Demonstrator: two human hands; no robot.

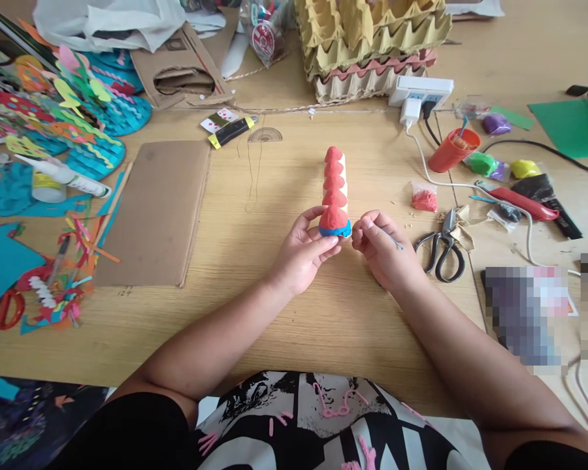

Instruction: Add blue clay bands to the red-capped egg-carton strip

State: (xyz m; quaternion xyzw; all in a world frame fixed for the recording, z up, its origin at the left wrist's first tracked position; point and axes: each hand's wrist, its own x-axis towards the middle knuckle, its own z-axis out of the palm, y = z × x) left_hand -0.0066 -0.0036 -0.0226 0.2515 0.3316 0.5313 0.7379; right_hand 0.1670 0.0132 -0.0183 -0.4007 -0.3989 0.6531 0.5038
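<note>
My left hand (301, 251) grips the near end of an egg-carton strip (334, 183), a row of several bumps coated in red. Its far end points away from me, and bare pale carton shows along the right side. A blue band (334, 230) wraps the lower rim of the nearest bump. Just right of it, my right hand (382, 245) is closed with a thin blue stick (391, 239) poking out past the thumb. Its fingertips are close to the blue band; whether they touch it I cannot tell.
Black-handled scissors (445, 251), a red clay packet (424, 196) and an orange cup (453, 150) lie to the right. Cardboard (151, 212) and paper scraps are on the left. Stacked egg trays (372, 46) and a power strip (424, 90) stand at the back.
</note>
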